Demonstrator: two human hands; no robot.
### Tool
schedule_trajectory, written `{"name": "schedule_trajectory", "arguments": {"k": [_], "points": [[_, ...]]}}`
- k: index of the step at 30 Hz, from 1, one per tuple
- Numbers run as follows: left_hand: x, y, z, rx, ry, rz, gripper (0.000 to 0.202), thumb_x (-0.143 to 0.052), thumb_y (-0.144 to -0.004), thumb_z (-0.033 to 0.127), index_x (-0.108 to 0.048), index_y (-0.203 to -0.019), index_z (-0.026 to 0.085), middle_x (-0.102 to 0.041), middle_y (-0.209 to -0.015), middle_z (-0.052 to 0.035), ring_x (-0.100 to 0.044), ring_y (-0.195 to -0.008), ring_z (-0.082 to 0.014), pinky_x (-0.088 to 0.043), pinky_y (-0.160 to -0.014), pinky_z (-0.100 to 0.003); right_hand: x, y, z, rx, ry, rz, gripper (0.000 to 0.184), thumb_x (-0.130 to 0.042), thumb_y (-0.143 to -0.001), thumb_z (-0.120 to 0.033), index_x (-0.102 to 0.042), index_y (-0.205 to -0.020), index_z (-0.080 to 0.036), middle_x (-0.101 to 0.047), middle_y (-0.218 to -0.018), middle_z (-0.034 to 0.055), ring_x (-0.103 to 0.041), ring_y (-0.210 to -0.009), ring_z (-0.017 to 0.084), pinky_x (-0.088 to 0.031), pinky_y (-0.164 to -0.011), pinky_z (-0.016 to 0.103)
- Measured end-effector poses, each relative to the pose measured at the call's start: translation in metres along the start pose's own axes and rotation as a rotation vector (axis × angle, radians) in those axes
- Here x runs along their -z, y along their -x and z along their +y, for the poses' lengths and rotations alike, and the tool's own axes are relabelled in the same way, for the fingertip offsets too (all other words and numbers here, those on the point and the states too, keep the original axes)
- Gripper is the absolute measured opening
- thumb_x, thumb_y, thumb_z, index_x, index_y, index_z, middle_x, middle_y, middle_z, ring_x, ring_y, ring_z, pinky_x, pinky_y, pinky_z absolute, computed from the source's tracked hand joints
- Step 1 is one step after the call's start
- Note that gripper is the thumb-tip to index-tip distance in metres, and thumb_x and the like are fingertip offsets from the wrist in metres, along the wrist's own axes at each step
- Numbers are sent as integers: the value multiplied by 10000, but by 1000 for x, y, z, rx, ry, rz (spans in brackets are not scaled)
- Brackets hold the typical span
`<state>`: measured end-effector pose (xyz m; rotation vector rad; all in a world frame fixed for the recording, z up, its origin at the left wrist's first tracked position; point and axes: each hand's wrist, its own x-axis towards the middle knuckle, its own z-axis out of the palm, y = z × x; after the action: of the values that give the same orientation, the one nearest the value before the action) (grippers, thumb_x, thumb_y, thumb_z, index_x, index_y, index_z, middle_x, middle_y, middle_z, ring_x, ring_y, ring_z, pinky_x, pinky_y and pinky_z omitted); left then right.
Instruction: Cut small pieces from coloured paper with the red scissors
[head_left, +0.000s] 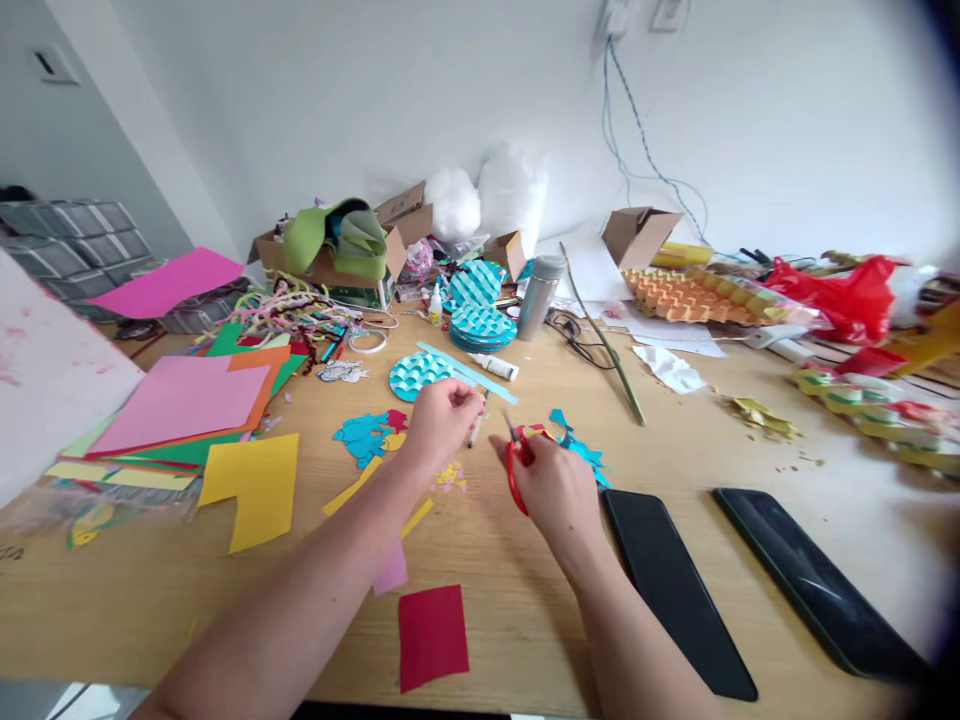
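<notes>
Red-handled scissors [513, 475] in hand above a paper-strewn table [517, 590]

At frame center, gripped in the right hand [559, 490], fingers curled round glossy red loops, slim dark blades aimed toward the upper left; apart or together, cannot tell. Just left, raised over the table, the left hand [448, 418], thumb and fingertips pressed together; on a tiny scrap or on nothing, cannot tell. Between the forearms, bare wood down to the near edge along the bottom of the frame, broken by a red paper square [433, 638] and a pink scrap [390, 568]. More open room right of center, below a green stem [616, 365]. Close behind the right hand, blue paper cutouts [587, 455]; alongside the right forearm, a black slab [679, 590], then a dark phone [814, 575] at lower right. Near the left forearm, yellow strips [352, 488]. Beyond the hands, a white glue tube [493, 366] and a woven blue disc [416, 375].
</notes>
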<state>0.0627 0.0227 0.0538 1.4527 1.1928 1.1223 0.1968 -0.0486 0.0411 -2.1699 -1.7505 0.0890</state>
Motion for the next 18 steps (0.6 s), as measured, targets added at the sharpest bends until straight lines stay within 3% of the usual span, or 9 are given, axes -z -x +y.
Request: {"name": "schedule_trajectory", "arguments": {"k": [1, 3, 6, 11, 15, 18], "points": [[-8, -6, -4, -3, -26, 42, 96, -556, -717, 226, -596, -663, 158, -650, -642, -28, -545, -500, -99, -428, -507, -211, 5, -4, 6, -53, -92, 88, 520, -390, -890, -568, -610, -639, -170, -676, -635, 124, -621, -586, 211, -344, -520, 266], [-26, -12, -13, -31, -132, 12, 106, -542, -718, 203, -611, -649, 160, -641, -607, -26, -562, -529, -114, -428, -538, -220, 12, -10, 19, -154, -279, 249, 543, -384, -879, -599, -572, -602, -171, -637, -574, 89, -567, -533, 170, -331, -492, 251], [-54, -11, -24, -127, -349, -226, 122, -575, -709, 221, -685, -693, 172, -678, -661, -39, -594, -608, -144, -423, -569, -236, 18, -15, 33, -264, -505, 425, 556, -408, -849, -630, -569, -597, -162, -572, -501, 45, -505, -476, 137, -325, -455, 239], [-82, -13, -22, -165, -690, -435, 161, -579, -706, 228, -735, -700, 187, -705, -699, -43, -611, -655, -165, -434, -629, -259, 17, -15, 35, -280, -873, 592, 457, -556, -801, -565, -585, -610, -151, -492, -450, -27, -451, -400, 100, -330, -405, 216], [-78, -25, -19, -203, -710, -519, 210, -556, -725, 170, -752, -794, 196, -713, -715, -31, -615, -674, -155, -446, -670, -257, 16, -13, 32, -251, -920, 597, 411, -591, -802, -503, -590, -607, -141, -500, -465, -29, -452, -404, 90, -346, -406, 207], [-52, -31, -18, -188, -643, -520, 269, -558, -748, 145, -731, -950, 182, -733, -851, -51, -632, -734, -151, -467, -693, -259, 15, -11, 31, -216, -901, 586, 413, -565, -827, -489, -590, -608, -139, -511, -488, -20, -458, -418, 91, -349, -411, 209]]}}
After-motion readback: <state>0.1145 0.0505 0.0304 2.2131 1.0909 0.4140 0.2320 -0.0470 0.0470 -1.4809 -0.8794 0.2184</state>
